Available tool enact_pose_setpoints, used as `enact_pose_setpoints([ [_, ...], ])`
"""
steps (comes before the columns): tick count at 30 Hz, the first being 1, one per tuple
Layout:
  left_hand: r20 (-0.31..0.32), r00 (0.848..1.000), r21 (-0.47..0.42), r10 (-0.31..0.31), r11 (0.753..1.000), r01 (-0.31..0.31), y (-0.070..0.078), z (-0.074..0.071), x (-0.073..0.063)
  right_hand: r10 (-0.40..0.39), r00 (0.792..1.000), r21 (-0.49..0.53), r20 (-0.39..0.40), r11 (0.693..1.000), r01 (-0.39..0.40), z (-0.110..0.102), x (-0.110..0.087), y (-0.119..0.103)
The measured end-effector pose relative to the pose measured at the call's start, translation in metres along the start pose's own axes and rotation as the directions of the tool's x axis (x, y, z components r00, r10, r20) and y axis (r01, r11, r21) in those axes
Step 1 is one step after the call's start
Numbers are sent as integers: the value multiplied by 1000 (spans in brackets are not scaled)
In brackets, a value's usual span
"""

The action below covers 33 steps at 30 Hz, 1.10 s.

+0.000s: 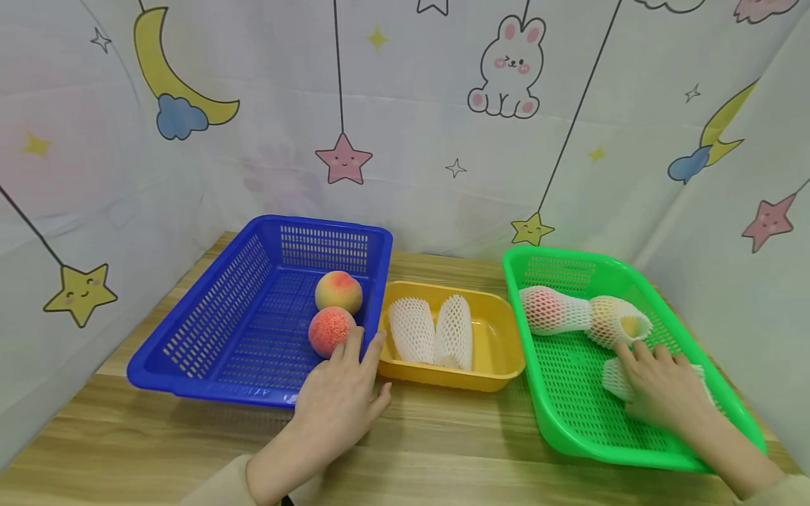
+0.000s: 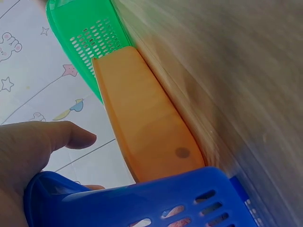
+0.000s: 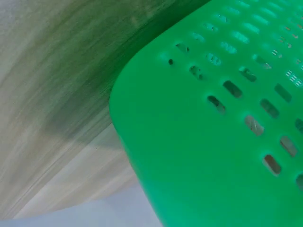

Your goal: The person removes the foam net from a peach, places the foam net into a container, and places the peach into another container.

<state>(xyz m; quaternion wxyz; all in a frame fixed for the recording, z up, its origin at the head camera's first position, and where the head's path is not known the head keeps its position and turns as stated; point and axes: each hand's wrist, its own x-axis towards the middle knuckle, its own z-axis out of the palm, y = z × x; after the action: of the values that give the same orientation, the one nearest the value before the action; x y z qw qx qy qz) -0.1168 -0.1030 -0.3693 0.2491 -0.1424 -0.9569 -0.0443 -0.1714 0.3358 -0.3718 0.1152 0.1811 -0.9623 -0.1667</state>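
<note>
My left hand [image 1: 338,393] reaches over the front right rim of the blue basket [image 1: 209,385], its fingertips right beside a pink peach [image 1: 332,330]. The thumb is held apart from the fingers in the left wrist view. A yellow-pink peach [image 1: 338,294] lies just behind the first. Over the green basket [image 1: 557,429], my right hand [image 1: 664,386] rests on a white foam net sleeve [image 1: 616,379], fingers extended and thumb hidden. Its fingertips come close to a peach in foam netting [image 1: 614,320]. Another netted peach [image 1: 541,309] lies to the left.
Between the baskets stands a yellow tray [image 1: 496,341] with two white foam net sleeves [image 1: 411,330] in it. All three containers stand on a wooden table [image 1: 443,450]. A white patterned curtain [image 1: 418,204] hangs close behind and along both sides.
</note>
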Motion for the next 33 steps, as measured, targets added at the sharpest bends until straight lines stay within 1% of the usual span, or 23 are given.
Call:
enact_pose_setpoints([
  [4, 2, 1000, -4, -3, 1000, 3, 0, 0, 0, 16, 1000, 43, 3, 999, -16, -4, -1, -1],
  [7, 0, 1000, -5, -2, 1000, 2, 0, 0, 0, 33, 999, 90, -25, 995, -30, -8, -2, -4],
  [11, -1, 1000, -4, -3, 1000, 3, 0, 0, 0, 43, 993, 133, -114, 991, -28, -13, -2, -7],
  [14, -5, 1000, 1, -1, 1000, 1, 0, 0, 0, 35, 983, 151, -178, 989, -8, -16, -2, -9],
  [17, -17, 1000, 7, 6, 1000, -6, -1, 1, -1, 23, 974, 165, -225, 986, 15, -18, -1, -11],
  [22, -28, 1000, 8, 14, 1000, -13, -1, 1, 0, 7, 947, 185, -321, 981, 56, -21, 0, -15],
  [26, -30, 999, 9, 15, 1000, -15, -1, 0, 0, 27, 938, 228, -345, 972, 56, -25, 0, -19],
  [29, -28, 999, 9, 15, 1000, -15, -1, 0, -1, 56, 943, 269, -328, 962, 36, -29, 1, -23],
  [33, -21, 1000, 3, 12, 1000, -12, -1, 0, -1, 71, 942, 300, -327, 953, 32, -34, 1, -27],
])
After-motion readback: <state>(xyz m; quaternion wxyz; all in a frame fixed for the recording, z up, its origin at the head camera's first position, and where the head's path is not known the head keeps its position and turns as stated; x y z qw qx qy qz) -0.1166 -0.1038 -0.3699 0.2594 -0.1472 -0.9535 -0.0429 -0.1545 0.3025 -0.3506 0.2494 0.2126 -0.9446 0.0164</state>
